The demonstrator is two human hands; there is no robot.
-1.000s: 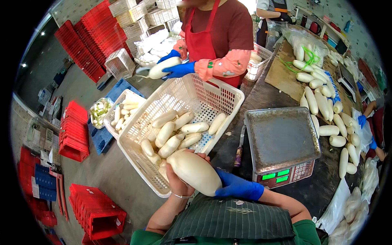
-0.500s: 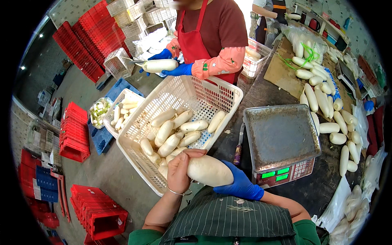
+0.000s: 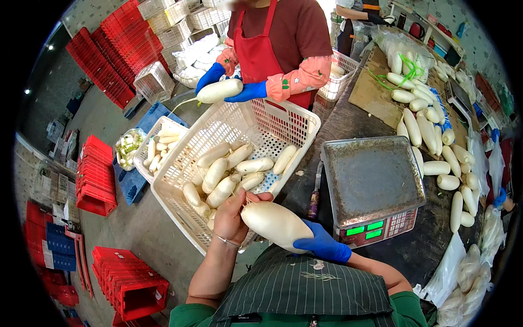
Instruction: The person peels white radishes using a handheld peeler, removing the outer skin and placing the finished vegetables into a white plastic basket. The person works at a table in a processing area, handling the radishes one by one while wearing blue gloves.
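Note:
A large white radish [image 3: 275,223] lies across my two hands near my apron. My bare left hand [image 3: 231,218] has its fingers around the thin root end, and my right hand [image 3: 322,240], in a blue glove, grips the fat end. Just beyond is a big white plastic crate [image 3: 177,210] holding several radishes [image 3: 215,174]. To the right, a digital scale [image 3: 373,180] with a bare steel pan stands on the dark table [image 3: 392,261], with a knife [image 3: 316,199] lying along its left side.
A co-worker [image 3: 275,49] in a red apron holds a radish [image 3: 218,90] over the crate; another person [image 3: 351,13] works behind. Several radishes [image 3: 427,131] lie at the right beside plastic bags [image 3: 468,272]. Red crates [image 3: 131,283], a blue pallet [image 3: 131,182] and a smaller white crate [image 3: 155,136] are at the left.
My hands have turned and shifted the radish, my left fingers moving from over its top to its tip. The co-worker's radish has swung level and moved slightly.

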